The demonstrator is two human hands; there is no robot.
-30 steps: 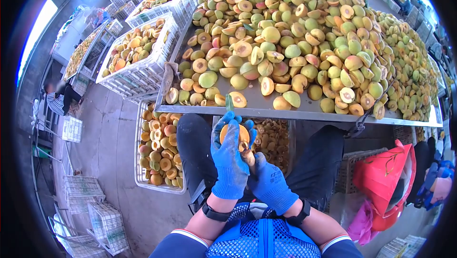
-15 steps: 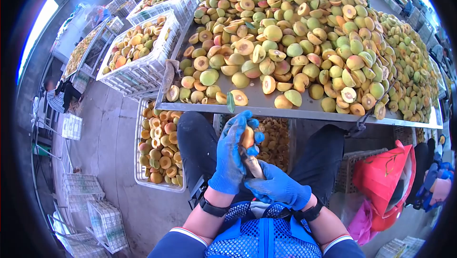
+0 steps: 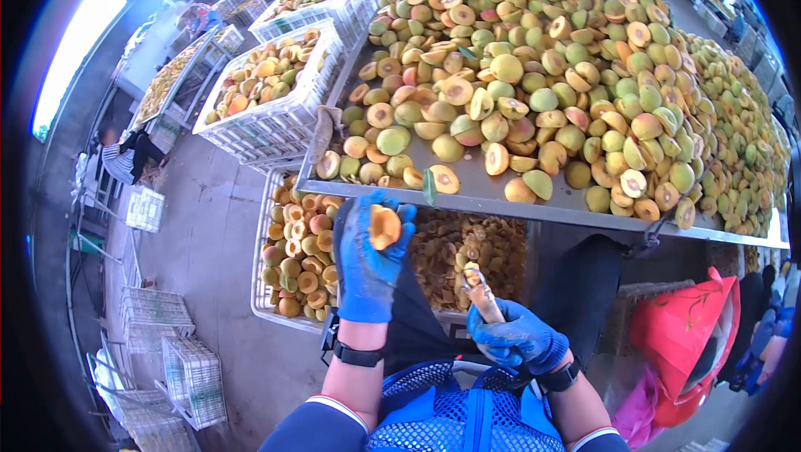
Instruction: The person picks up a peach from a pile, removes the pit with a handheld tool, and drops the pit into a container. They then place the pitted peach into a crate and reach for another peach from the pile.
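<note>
Steel table (image 3: pixel 501 193) was piled with peaches just ahead; left hand (image 3: pixel 367 260) gripped a peach half (image 3: pixel 384 226), right hand (image 3: pixel 517 337) clutched a pitting tool (image 3: pixel 482 300)

i can read no text, label, brand, number or sign anywhere in my view. the blue gloves on my left hand (image 3: pixel 367 260) and right hand (image 3: pixel 517 339) show no print i can make out. the white crates (image 3: pixel 275 127) beside the counter (image 3: pixel 480 191) carry no legible marking. the red bag (image 3: pixel 680 331) at the edge is too blurred to tell.
</note>
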